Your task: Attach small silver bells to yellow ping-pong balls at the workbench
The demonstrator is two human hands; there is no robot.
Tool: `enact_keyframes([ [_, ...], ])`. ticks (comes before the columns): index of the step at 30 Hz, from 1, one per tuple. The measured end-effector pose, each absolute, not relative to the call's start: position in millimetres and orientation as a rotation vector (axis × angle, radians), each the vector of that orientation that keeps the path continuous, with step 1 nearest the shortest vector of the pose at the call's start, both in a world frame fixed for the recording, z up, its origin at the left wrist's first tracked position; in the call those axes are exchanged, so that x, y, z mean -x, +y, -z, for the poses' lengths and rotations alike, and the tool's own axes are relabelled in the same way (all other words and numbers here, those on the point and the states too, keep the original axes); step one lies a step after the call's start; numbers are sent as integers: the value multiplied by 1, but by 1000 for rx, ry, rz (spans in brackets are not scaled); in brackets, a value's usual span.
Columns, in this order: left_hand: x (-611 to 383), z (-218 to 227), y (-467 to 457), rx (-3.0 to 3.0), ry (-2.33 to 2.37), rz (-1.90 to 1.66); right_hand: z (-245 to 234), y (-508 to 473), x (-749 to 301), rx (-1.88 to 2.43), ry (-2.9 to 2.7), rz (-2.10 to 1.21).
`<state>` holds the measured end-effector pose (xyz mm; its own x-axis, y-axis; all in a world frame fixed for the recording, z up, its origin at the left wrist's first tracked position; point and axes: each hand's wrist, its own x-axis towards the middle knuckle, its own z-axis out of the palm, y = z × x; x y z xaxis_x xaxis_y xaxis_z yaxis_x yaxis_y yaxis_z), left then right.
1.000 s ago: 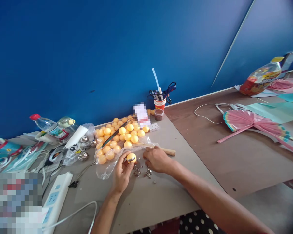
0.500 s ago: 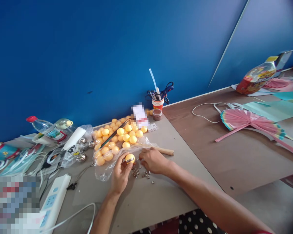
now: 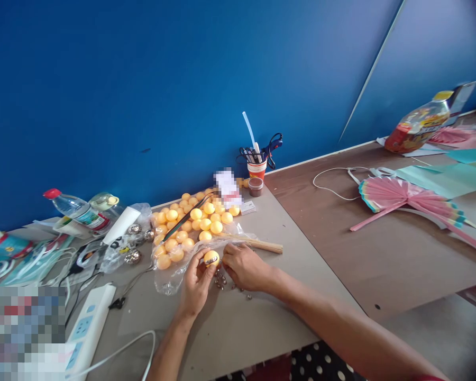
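My left hand [image 3: 194, 283] is closed round a yellow ping-pong ball [image 3: 211, 257] with a dark mark on it, held just above the grey table [image 3: 241, 328]. My right hand [image 3: 244, 266] is right next to the ball, fingers curled in a pinch over a scatter of small metal bits [image 3: 222, 279]; whether they hold one is hidden. Behind both hands lies a heap of yellow balls [image 3: 190, 225] on a clear plastic bag [image 3: 166, 278], with a dark tool [image 3: 186, 218] lying across it.
A wooden stick [image 3: 264, 245] lies just beyond my right hand. A power strip [image 3: 89, 328] and cables sit at the left, with a water bottle [image 3: 75, 209] behind. A cup of pens and scissors [image 3: 258, 161] stands by the blue wall. Pink paper fans [image 3: 404, 198] lie at right.
My right hand has slid left from the metal bits to the ball in my left hand. The left hand has hardly moved.
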<state>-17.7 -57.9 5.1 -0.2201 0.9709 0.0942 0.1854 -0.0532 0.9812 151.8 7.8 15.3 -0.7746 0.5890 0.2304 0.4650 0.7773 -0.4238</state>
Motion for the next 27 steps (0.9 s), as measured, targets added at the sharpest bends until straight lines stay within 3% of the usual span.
enact_keyframes([
  [18,13,-9,-56,-1095,1267,-1380,-26,14,-146,860,-1445,-1776],
  [27,18,-2,-55,-1038,1266,-1393,-21,18,-144,666,-1240,-1960],
])
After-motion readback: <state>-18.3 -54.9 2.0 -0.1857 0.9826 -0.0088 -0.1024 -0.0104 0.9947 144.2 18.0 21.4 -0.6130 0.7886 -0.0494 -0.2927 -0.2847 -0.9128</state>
